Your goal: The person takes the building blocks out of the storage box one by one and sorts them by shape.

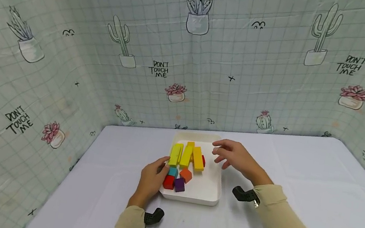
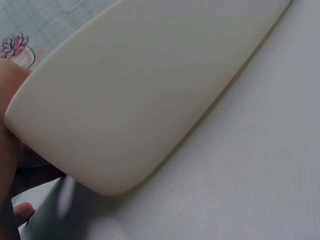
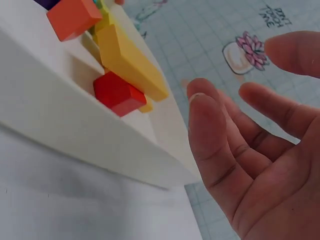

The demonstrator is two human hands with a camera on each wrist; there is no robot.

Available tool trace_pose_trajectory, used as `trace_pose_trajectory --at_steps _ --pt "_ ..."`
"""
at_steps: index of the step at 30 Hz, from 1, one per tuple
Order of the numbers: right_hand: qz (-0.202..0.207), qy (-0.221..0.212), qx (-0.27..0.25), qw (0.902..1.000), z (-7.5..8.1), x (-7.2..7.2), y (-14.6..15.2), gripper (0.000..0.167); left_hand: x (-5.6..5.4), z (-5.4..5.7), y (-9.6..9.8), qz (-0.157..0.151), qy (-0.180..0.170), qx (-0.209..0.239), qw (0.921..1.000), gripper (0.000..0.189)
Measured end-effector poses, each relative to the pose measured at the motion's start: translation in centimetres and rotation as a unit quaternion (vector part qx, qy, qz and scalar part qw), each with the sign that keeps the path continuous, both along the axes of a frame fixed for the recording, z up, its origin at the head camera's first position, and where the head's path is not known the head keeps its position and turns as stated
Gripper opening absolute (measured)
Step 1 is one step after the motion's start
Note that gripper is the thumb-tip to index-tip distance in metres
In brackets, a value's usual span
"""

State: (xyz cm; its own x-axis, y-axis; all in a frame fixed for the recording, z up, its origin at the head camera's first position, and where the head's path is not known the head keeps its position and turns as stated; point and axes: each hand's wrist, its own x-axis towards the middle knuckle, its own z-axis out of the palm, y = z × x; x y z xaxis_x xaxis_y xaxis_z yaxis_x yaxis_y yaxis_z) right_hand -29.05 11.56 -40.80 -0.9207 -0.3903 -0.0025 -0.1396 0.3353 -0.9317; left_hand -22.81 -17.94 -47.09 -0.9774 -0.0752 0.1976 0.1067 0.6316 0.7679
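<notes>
A white tray (image 1: 206,187) holds several coloured blocks. My left hand (image 1: 150,178) grips the tray's left wall, thumb on one side of the rim and fingers on the other. My right hand (image 1: 237,157) hovers by the right rim, holding nothing, its fingers loosely bent and apart in the right wrist view. Long yellow blocks (image 1: 186,157) lie toward the tray's far half, a deeper yellow one (image 1: 198,159) among them. Beside that, a red block (image 3: 119,94) is partly hidden in the head view. Nearer are a teal cube (image 1: 173,172), an orange cube (image 1: 186,175), a red cube (image 1: 168,183) and a purple cube (image 1: 179,185).
The tray stands on a white-covered table (image 1: 301,180). Behind and beside the table hangs a grid-patterned cloth (image 1: 212,63) printed with potted plants. Black wrist devices sit on the left (image 1: 154,216) and right (image 1: 244,194) wrists.
</notes>
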Motion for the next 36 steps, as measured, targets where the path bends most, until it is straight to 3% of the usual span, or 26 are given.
trace_pose_trajectory --at_steps 7,14,23,30,36 --pt "0.025 -0.028 0.019 0.9991 -0.6 -0.3 -2.7 0.046 0.6 -0.4 0.0 0.010 -0.007 -0.008 0.9999 0.038" --pt "0.003 -0.001 0.070 0.9975 -0.3 -1.1 -4.2 0.040 0.1 -0.3 0.0 0.007 0.005 -0.007 0.9999 0.037" --pt "0.001 -0.021 0.154 0.9879 -1.6 -2.0 -5.4 0.054 0.2 -0.6 0.1 -0.001 0.003 -0.002 1.0000 0.035" --pt "-0.029 -0.029 0.158 0.9866 -1.7 -2.5 -5.8 0.062 -0.2 -0.4 0.3 0.006 0.000 -0.008 0.9999 0.035" --pt "-0.015 -0.023 0.178 0.9836 -1.6 -2.9 -6.1 0.065 -0.4 -0.1 0.3 0.009 -0.002 -0.014 0.9999 0.036"
